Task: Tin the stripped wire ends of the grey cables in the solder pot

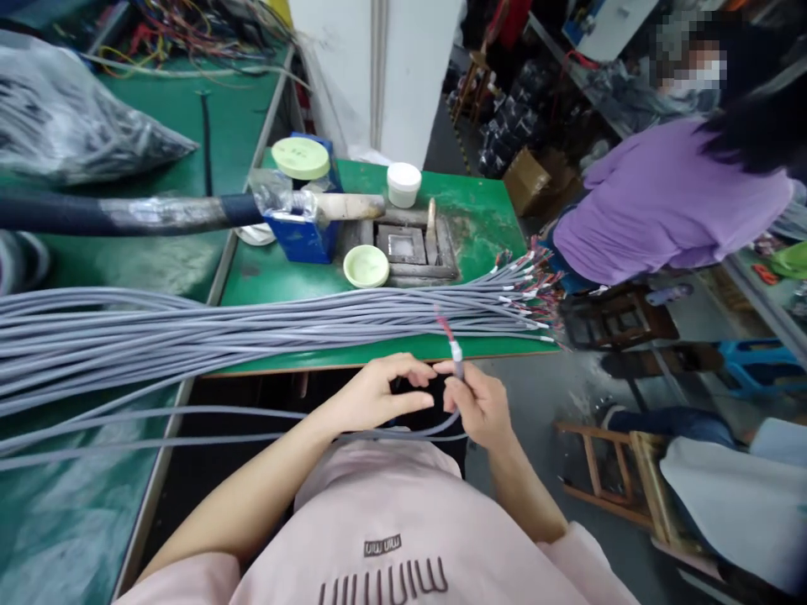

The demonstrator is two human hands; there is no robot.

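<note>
My right hand (479, 405) grips one grey cable (391, 434) just below its end, whose white sleeve and red wire tips (449, 334) point up. The cable loops back under both hands and runs off to the left. My left hand (378, 391) sits close beside it, thumb and fingers pinched together near the cable's end; whether it touches the cable I cannot tell. A thick bundle of grey cables (252, 323) lies across the green table (485, 218) in front of my hands, with stripped red and white ends (533, 290) fanned at the right.
On the table stand a blue box (303, 235) with a pale green lid (301, 157), a white jar (403, 183), a small green dish (366, 265) and a metal fixture (409, 248). A wrapped hose (157, 213) crosses from the left. A person in purple (661, 202) works at right.
</note>
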